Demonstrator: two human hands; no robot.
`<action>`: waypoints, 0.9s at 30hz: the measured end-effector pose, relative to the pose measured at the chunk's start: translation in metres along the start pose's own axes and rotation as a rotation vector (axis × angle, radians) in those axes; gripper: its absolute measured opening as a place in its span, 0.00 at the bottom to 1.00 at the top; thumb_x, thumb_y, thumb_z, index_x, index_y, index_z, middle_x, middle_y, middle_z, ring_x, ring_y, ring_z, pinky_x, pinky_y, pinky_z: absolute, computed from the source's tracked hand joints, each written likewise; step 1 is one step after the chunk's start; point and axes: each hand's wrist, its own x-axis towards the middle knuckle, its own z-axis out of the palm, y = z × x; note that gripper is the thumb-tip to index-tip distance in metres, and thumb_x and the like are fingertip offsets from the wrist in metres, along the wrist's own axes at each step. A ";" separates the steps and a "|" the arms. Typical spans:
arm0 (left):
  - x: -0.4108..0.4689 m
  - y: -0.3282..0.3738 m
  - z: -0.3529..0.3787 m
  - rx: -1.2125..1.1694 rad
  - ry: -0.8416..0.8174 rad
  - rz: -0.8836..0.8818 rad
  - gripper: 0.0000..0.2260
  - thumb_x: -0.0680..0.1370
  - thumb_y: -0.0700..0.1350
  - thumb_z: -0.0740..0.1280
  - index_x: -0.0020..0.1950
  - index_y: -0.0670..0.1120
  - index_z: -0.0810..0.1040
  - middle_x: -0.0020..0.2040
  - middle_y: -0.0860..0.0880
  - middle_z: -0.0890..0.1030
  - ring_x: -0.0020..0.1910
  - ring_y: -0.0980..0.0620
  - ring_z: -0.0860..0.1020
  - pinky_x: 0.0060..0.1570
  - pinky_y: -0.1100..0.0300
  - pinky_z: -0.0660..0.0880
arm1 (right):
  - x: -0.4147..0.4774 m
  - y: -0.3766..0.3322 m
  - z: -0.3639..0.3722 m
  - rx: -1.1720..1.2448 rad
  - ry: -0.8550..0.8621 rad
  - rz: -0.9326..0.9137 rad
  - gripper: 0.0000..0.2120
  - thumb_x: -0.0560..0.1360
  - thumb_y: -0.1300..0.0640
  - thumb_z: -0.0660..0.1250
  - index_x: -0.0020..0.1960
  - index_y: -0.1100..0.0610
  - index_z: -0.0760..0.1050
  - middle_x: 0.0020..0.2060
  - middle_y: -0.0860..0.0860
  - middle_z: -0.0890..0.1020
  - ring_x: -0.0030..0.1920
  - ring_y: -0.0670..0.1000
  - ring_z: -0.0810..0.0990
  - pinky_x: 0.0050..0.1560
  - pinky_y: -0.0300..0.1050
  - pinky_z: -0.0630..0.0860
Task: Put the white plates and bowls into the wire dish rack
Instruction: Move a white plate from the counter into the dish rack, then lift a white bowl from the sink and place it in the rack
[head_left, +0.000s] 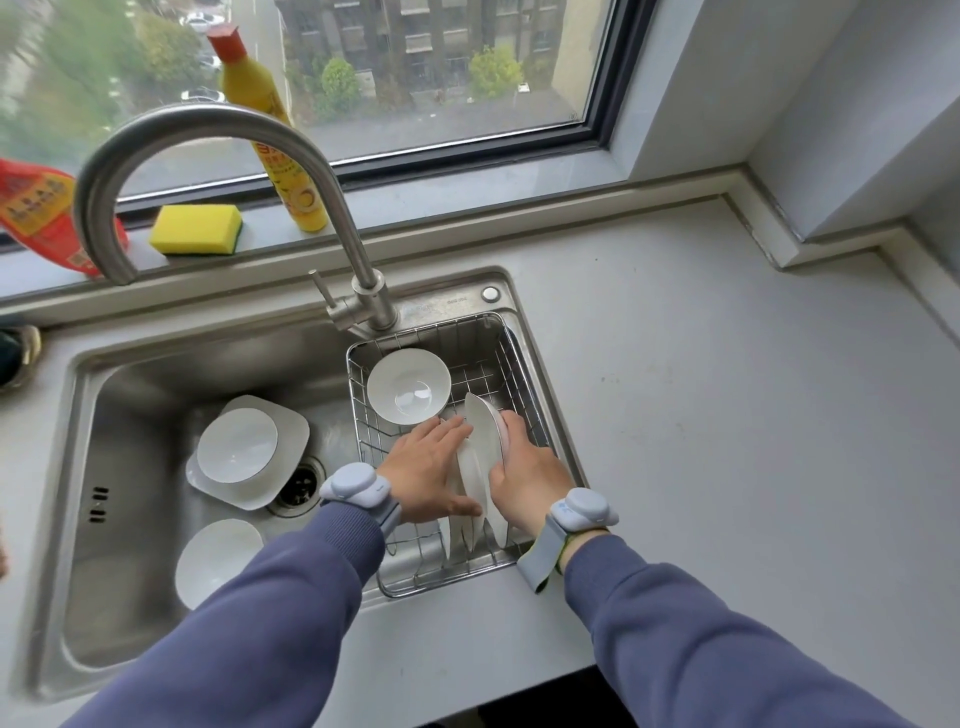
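**Inspector:** Status of the sink (130, 597), left side first.

**Assistant:** Three pieces remain in the basin: a round white bowl (236, 444) resting on a square white plate (283, 470), and a second bowl (218, 558) nearer the front.

**Inspector:** And the wire dish rack (511, 358)?

**Assistant:** One bowl (409, 385) sits at its far end. Several white plates (470, 525) stand on edge at the near end. I judge the task roughly half done.

**Inspector:** Hands?

**Assistant:** The left hand (426, 470) lies flat, fingers spread, bracing the standing plates. The right hand (530, 480) is closed around the rim of a tilted plate (483, 423), apparently seating it alongside the others.
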 end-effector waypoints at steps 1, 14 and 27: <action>0.000 0.000 0.000 -0.001 0.001 0.003 0.52 0.68 0.68 0.73 0.83 0.52 0.52 0.84 0.53 0.50 0.83 0.47 0.48 0.80 0.46 0.51 | 0.000 0.002 0.001 0.003 0.008 -0.005 0.30 0.79 0.55 0.59 0.76 0.44 0.51 0.43 0.53 0.79 0.37 0.58 0.77 0.38 0.47 0.73; -0.015 -0.015 -0.008 -0.310 0.305 0.001 0.35 0.76 0.64 0.61 0.79 0.47 0.66 0.77 0.47 0.69 0.77 0.47 0.64 0.77 0.51 0.61 | -0.008 -0.035 -0.021 0.139 0.301 -0.100 0.29 0.79 0.38 0.58 0.75 0.48 0.57 0.66 0.52 0.68 0.54 0.55 0.78 0.49 0.48 0.72; -0.078 -0.180 -0.024 -0.916 0.607 -0.519 0.15 0.82 0.47 0.65 0.67 0.48 0.78 0.56 0.49 0.81 0.59 0.49 0.78 0.65 0.53 0.73 | 0.015 -0.180 0.061 0.367 -0.053 -0.360 0.09 0.84 0.46 0.55 0.58 0.48 0.71 0.47 0.44 0.77 0.51 0.48 0.75 0.51 0.42 0.66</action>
